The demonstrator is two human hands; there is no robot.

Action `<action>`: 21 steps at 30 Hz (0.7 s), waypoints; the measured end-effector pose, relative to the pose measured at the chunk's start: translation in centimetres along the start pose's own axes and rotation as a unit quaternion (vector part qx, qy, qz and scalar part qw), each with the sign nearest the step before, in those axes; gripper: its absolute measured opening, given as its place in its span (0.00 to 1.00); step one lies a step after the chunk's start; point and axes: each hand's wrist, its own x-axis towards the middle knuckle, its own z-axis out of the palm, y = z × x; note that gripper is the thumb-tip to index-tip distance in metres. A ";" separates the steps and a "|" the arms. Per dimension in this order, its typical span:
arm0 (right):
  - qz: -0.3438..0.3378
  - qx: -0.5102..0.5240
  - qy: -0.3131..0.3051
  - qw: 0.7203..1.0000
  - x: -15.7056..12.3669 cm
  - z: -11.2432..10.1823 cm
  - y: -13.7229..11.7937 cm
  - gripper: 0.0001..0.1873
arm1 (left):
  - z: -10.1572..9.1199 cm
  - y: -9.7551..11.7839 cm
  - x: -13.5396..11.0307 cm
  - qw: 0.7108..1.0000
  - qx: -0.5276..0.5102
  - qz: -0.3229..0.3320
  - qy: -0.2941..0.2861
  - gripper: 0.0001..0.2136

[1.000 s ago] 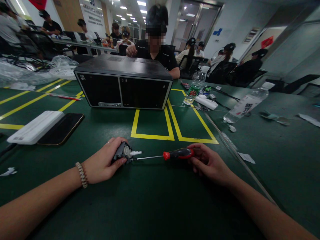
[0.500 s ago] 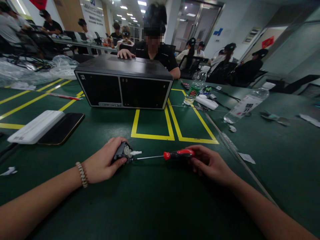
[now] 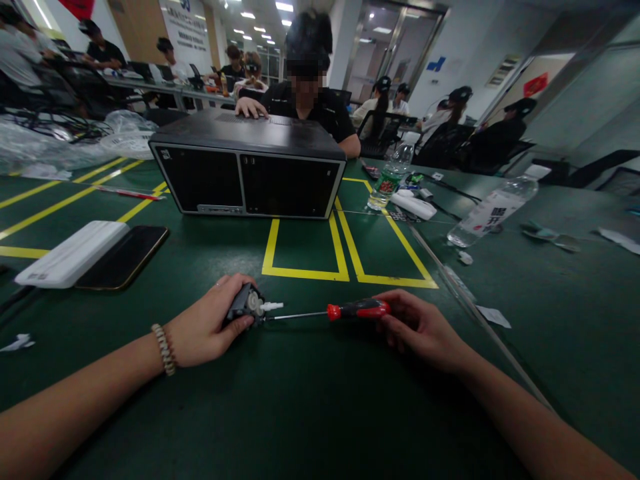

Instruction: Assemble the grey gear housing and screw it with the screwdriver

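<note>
While the left hand (image 3: 207, 327) curls closed around a small black part (image 3: 246, 304) on the green tabletop (image 3: 300, 400), the right hand (image 3: 420, 328) grips a red-handled screwdriver (image 3: 356, 309), its tip against the part, before a black computer case (image 3: 247, 163).

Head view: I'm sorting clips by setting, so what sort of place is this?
Probably a shared workshop or training room: a green table with yellow tape lines, a black computer case, and other people seated behind.
</note>
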 end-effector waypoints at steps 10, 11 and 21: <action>0.009 0.010 0.018 1.000 -0.1 0.3 -0.1 0.26 | 0.0 -0.1 -0.1 1.000 0.005 0.003 -0.002 0.19; 0.010 0.009 0.016 1.000 -0.1 0.2 -0.1 0.24 | 0.0 -0.1 -0.1 1.000 0.005 0.004 -0.003 0.19; 0.018 -0.004 0.018 1.000 0.0 0.4 -0.3 0.24 | 0.0 0.0 0.0 1.000 0.008 -0.001 -0.004 0.19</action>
